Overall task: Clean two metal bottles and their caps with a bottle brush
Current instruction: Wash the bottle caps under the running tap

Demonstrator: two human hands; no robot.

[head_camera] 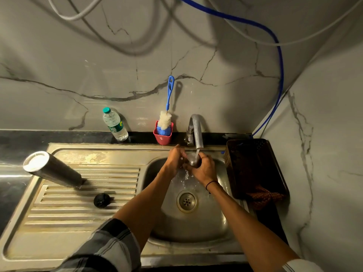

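Under the running tap, my left hand and my right hand together hold a small dark object, mostly hidden by my fingers and the water; it looks like a bottle cap. One metal bottle stands upside down on the draining board. A black cap lies on the board in front of that bottle. The bottle brush, with a blue handle and white bristles, stands head down in a pink holder against the wall. A second metal bottle is not visible.
A clear plastic water bottle stands on the dark counter at the back left. The sink bowl has its drain below my hands. A dark basket with a reddish cloth sits right of the sink. Blue and white hoses hang overhead.
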